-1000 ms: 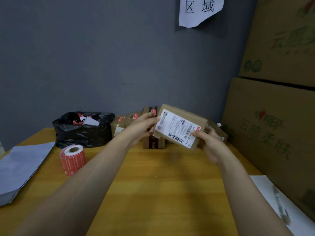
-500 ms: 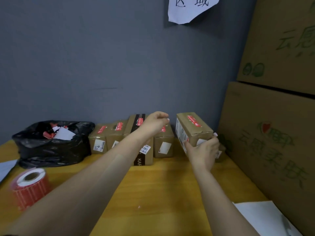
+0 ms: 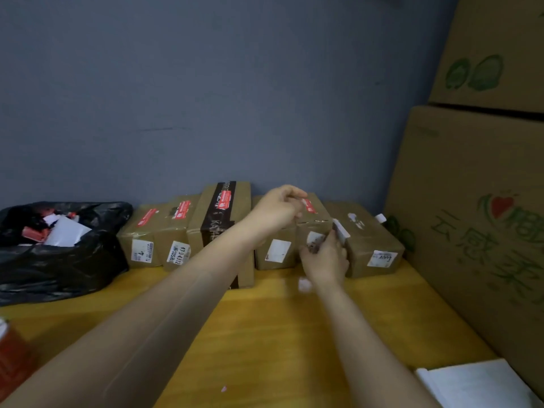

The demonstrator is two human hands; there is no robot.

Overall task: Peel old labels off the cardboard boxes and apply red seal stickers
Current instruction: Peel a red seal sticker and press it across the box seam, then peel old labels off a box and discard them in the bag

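Observation:
A row of small cardboard boxes stands against the grey wall, several with red seal stickers on top. My right hand grips the front of one small box, which sits in the row and carries a red sticker; a white label edge shows on its right side. My left hand hovers at that box's top left corner with curled fingers and nothing visible in them. The red sticker roll is cut off at the lower left edge.
A black rubbish bag with peeled scraps sits at the left. Large printed cartons wall off the right side. White paper lies at the bottom right of the yellow table. A small pale scrap lies below my right hand.
The box I held up in both hands has gone down and back into the row against the wall. My left hand let go of it; my view has shifted right and closer.

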